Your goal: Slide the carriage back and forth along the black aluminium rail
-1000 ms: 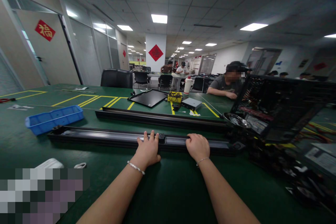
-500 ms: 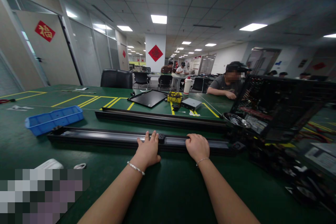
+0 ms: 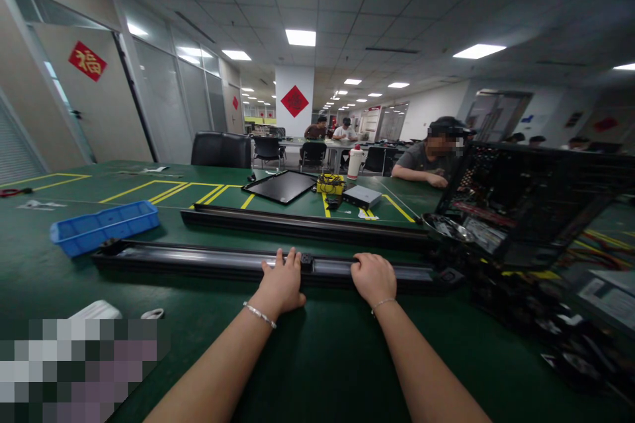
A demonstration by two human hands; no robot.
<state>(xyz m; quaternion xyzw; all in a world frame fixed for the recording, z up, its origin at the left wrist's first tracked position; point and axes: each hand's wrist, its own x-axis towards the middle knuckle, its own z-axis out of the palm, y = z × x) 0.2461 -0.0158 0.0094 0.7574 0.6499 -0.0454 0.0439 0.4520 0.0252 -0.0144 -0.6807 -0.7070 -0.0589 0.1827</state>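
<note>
A long black channel (image 3: 208,258) with a shiny metallic strip inside lies crosswise on the green table in front of me. My left hand (image 3: 282,283) rests on it with spread fingers, its thumb by the near side. Just right of those fingers sits a small black block (image 3: 307,262) across the channel. To the right of that block, my right hand (image 3: 374,277) is closed over the channel, its fingers bent across the top; their tips are hidden. Behind lies a second long black bar (image 3: 297,224), roughly parallel and touched by neither hand.
A blue bin (image 3: 106,226) stands at the left. Farther back are a flat black panel (image 3: 284,186), a yellow basket of cables (image 3: 330,184), a grey box (image 3: 362,195) and a bottle (image 3: 355,162). An open computer case (image 3: 526,198) stands right, near a seated person (image 3: 426,157).
Both hands keep their places on the channel. The whole view has shifted very slightly; nothing else has visibly moved.
</note>
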